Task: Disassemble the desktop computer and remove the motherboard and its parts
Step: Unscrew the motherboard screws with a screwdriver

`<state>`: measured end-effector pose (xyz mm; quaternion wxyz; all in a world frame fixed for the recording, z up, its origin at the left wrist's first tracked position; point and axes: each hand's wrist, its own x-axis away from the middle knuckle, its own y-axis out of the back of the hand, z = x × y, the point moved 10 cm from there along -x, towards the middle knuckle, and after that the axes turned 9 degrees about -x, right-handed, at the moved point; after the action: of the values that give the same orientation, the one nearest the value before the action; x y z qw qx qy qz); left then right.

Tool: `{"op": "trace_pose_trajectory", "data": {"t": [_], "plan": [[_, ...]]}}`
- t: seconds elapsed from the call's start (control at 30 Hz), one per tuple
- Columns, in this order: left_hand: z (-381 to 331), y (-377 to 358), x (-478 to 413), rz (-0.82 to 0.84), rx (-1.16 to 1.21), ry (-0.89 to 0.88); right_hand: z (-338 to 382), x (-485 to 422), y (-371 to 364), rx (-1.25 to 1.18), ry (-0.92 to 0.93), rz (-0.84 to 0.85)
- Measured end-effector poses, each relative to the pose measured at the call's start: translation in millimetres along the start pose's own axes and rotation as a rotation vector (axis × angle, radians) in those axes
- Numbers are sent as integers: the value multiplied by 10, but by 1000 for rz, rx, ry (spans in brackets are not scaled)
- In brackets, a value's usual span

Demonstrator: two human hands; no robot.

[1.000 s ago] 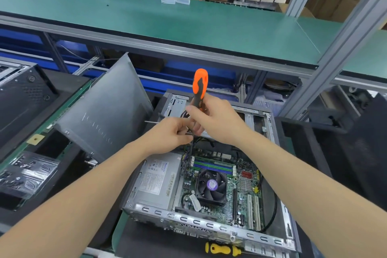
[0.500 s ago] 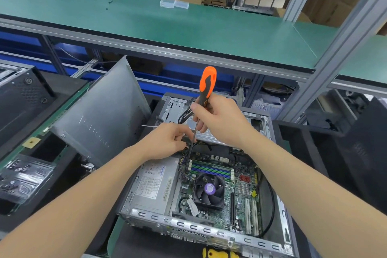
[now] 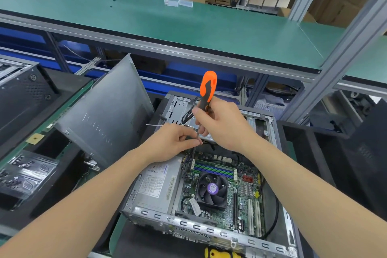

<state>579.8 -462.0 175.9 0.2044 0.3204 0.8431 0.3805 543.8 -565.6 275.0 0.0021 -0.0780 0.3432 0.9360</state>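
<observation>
1. The case [image 3: 209,229] lies open at 5 o'clock in the view, on a dark mat.
2. The motherboard [image 3: 240,199] sits flat in the case's right part. Its fan [image 3: 212,189] is near the board's middle, and the RAM [image 3: 213,168] is at 12 o'clock from the fan.
3. The power supply [image 3: 156,186] fills the case's left part, at 9 o'clock from the fan and just beside the board.
4. The right hand [image 3: 224,125] is over the far end of the case. Its fingers are curled tight round the black lower part of the screwdriver [image 3: 207,88].
5. The orange handle end points to 12 o'clock. The shaft runs down towards 6 o'clock, past the left fingertips, to the board's far left corner; the tip cannot be made out.
6. The left hand [image 3: 169,142] is at 8 o'clock from the right hand, the two nearly touching. Its fingers are curled together round dark cables [image 3: 188,115] right beside the shaft.
7. A white cable tie [image 3: 155,125] sticks out to 9 o'clock above the left hand.
8. A grey side panel [image 3: 104,117] leans tilted at 9 o'clock from the case.
9. A yellow tool [image 3: 219,254] lies at 6 o'clock, at the frame's edge, just in front of the case.
10. A green shelf [image 3: 167,21] spans the view at 12 o'clock, with two clear boxes [image 3: 178,2] on it.
</observation>
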Motion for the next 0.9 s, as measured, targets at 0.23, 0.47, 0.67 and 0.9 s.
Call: {"op": "trace_pose_trajectory", "data": {"t": [0.23,0.47,0.67,0.9], "plan": [[-24,18,7,-51,-32,3,9,-8,-42,14,2,14],[-46,43,26,-57,-33,6,-17,-10,-36,-2,-15,12],[-63,54,38,-58,-43,2,-2,-14,-62,0,-2,21],[-41,54,38,-68,-50,13,25,-8,-118,-3,23,89]]}}
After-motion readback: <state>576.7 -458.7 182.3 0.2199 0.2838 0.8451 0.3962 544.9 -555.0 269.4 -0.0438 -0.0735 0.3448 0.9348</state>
